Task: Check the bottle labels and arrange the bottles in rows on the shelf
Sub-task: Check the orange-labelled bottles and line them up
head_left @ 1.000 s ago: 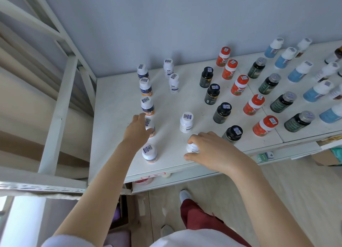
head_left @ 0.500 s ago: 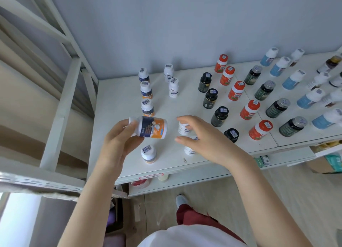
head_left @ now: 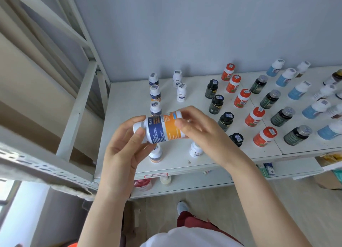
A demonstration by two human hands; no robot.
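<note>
Orange-and-blue bottle (head_left: 162,129) sideways above shelf (head_left: 127,98), left hand (head_left: 124,144) gripping cap end, right hand (head_left: 199,130) gripping base

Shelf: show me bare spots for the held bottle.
Free on the shelf: the left strip, between its edge and the navy-orange column; also the lane between the white bottles and black bottles. Crowded: right of the red bottles.

Both forearms are held fwd, converging. Cap end of bottle (head_left: 162,128) is gripped by L hand (head_left: 125,144); base end is pinched by R hand (head_left: 199,131).
</note>
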